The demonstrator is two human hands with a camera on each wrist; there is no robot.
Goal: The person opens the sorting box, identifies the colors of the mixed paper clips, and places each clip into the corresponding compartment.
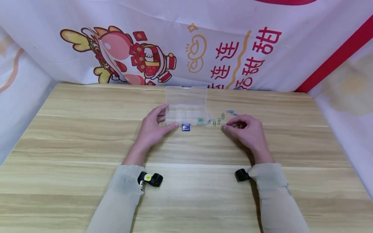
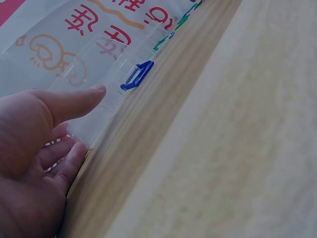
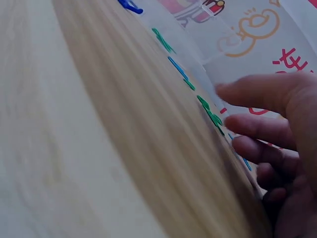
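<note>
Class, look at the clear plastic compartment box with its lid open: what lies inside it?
Inside the clear plastic compartment box, something small and green lies in the right-hand compartment. The other compartments look empty, though glare leaves this uncertain.

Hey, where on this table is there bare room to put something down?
The pale wooden table is bare left of the left hand, right of the right hand, and between the forearms. It is crowded around the clear plastic compartment box, blue binder clip and coloured paper clips.

1. A wooden table (image 1: 87, 136) with light grain fills the lower part of the view.
2. Behind the table hangs a white banner (image 1: 227, 19) with a cartoon dragon (image 1: 122, 56), red Chinese characters (image 1: 247, 58) and a red stripe (image 1: 335, 58).
</note>
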